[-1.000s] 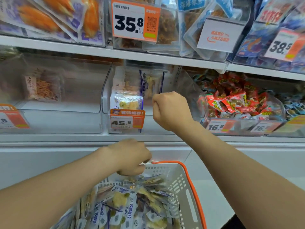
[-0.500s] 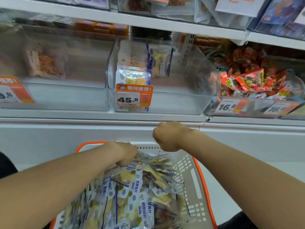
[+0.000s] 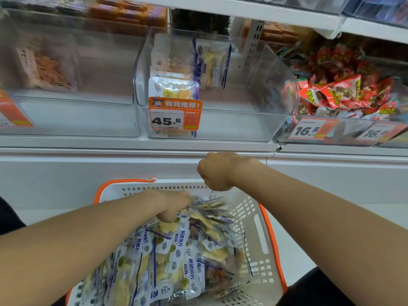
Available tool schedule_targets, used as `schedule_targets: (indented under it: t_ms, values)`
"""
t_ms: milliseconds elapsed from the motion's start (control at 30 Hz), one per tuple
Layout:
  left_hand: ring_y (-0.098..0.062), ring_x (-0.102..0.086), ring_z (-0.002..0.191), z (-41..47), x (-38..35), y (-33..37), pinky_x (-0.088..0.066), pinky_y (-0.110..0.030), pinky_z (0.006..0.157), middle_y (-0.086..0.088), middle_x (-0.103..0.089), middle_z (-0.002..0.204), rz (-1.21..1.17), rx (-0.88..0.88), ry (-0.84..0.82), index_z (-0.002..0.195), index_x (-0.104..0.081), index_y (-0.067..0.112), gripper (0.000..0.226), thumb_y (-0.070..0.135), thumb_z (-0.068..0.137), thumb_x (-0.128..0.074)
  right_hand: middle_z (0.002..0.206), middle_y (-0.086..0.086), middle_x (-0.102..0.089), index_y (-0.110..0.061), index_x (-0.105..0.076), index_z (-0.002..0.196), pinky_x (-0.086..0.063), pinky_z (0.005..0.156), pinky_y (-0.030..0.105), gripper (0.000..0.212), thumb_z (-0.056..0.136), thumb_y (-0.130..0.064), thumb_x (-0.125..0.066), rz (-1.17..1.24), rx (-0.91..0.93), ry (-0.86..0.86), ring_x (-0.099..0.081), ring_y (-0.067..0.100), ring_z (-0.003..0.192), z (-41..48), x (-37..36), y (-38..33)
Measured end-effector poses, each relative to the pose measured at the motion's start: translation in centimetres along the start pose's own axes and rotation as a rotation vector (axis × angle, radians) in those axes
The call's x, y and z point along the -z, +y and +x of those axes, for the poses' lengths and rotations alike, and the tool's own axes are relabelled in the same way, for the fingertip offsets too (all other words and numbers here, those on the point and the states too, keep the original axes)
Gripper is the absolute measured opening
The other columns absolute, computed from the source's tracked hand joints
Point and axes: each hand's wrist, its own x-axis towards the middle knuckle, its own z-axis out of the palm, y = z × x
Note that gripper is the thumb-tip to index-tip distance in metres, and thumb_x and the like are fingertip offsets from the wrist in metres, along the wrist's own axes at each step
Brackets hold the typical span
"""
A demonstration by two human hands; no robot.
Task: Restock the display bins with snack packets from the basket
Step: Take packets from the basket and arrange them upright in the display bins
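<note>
A white basket with an orange rim sits low in front of me, heaped with blue-and-white snack packets. My left hand reaches down into the top of the heap, its fingers curled around the upper packets and partly hidden by them. My right hand hovers as a fist just above the basket's far rim, with nothing seen in it. Above, the clear middle display bin holds a few of the same packets at its left side, behind a 45.8 price tag.
A clear bin on the left holds a pale packet of dried strips. On the right, another bin is piled with red packets. A white shelf edge runs between bins and basket. Another shelf hangs overhead.
My right hand came down from the middle bin to just above the basket rim. My left hand moved from the basket's rim into the packet heap. The view tilted downward.
</note>
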Motion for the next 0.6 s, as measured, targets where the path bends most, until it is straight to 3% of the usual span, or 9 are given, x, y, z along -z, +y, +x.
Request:
schedule_targets:
  t_ms: [133,200,267,333,367,467,533,600]
  values:
    - [-0.029,-0.061,0.101,0.1,1.3,-0.2,-0.055,-0.050,0.094,-0.017,-0.061,0.122,-0.021,0.026,0.161,0.110,-0.058,0.008,0.018,0.017,0.094,-0.062,0.077,0.003,-0.048,-0.018,-0.045,0.072,-0.044,0.058,0.034,0.027,0.098,-0.013,-0.050,0.007,-0.035,0.005,-0.057,0.026,0.072,-0.3,-0.1,0.6]
    - [-0.031,-0.062,0.110,-0.6,2.6,-0.5,-0.052,-0.044,0.097,-0.014,-0.066,0.122,-0.093,0.000,0.280,0.107,-0.063,0.009,0.021,0.027,0.095,-0.065,0.075,0.003,-0.047,-0.018,-0.045,0.070,-0.046,0.061,0.035,0.029,0.098,-0.012,-0.050,0.015,-0.057,-0.010,-0.058,0.029,0.076,-0.4,0.0,1.0]
    - [-0.022,-0.062,0.112,-1.5,4.1,-0.8,-0.051,-0.034,0.096,-0.003,-0.069,0.118,-0.230,-0.010,0.424,0.112,-0.071,0.013,0.022,0.027,0.096,-0.069,0.076,0.004,-0.048,-0.017,-0.047,0.071,-0.049,0.065,0.037,0.027,0.097,-0.010,-0.051,0.024,-0.080,-0.030,-0.059,0.031,0.083,-0.4,0.1,1.6]
    - [-0.013,-0.064,0.101,-2.6,5.5,-1.0,-0.051,-0.026,0.086,0.007,-0.071,0.105,-0.344,-0.011,0.590,0.104,-0.076,0.020,0.011,0.021,0.094,-0.071,0.090,0.006,-0.057,-0.016,-0.060,0.086,-0.055,0.074,0.040,0.015,0.095,-0.009,-0.050,0.025,-0.108,-0.052,-0.062,0.032,0.093,-0.7,0.4,1.9]
    - [-0.011,-0.066,0.094,-3.3,6.1,-0.8,-0.051,-0.024,0.080,0.009,-0.071,0.098,-0.397,-0.010,0.652,0.098,-0.077,0.022,0.008,0.019,0.093,-0.072,0.104,0.007,-0.061,-0.016,-0.066,0.104,-0.057,0.082,0.043,0.018,0.096,-0.011,-0.051,0.034,-0.115,-0.067,-0.062,0.032,0.100,-0.9,0.6,2.0]
    - [-0.011,-0.066,0.088,-5.6,7.5,-0.1,-0.053,-0.027,0.074,0.005,-0.068,0.094,-0.529,-0.014,0.727,0.092,-0.076,0.028,0.013,0.015,0.092,-0.071,0.132,0.004,-0.059,-0.022,-0.057,0.140,-0.053,0.096,0.043,0.040,0.100,-0.022,-0.056,0.105,-0.094,-0.115,-0.059,0.028,0.116,-1.4,1.3,1.9]
    - [-0.012,-0.066,0.091,-7.5,8.2,0.5,-0.057,-0.034,0.079,0.003,-0.068,0.098,-0.571,-0.028,0.757,0.091,-0.076,0.031,0.016,0.017,0.094,-0.070,0.128,-0.002,-0.061,-0.026,-0.054,0.144,-0.052,0.098,0.042,0.051,0.096,-0.038,-0.066,0.164,-0.071,-0.130,-0.058,0.024,0.116,-1.6,1.6,1.6]
    - [-0.015,-0.068,0.089,-9.2,8.7,1.1,-0.061,-0.038,0.076,0.000,-0.070,0.101,-0.608,-0.047,0.775,0.091,-0.076,0.031,0.017,0.016,0.096,-0.069,0.111,-0.009,-0.063,-0.024,-0.056,0.138,-0.054,0.098,0.044,0.058,0.089,-0.049,-0.074,0.271,-0.043,-0.134,-0.062,0.021,0.107,-2.1,2.1,1.2]
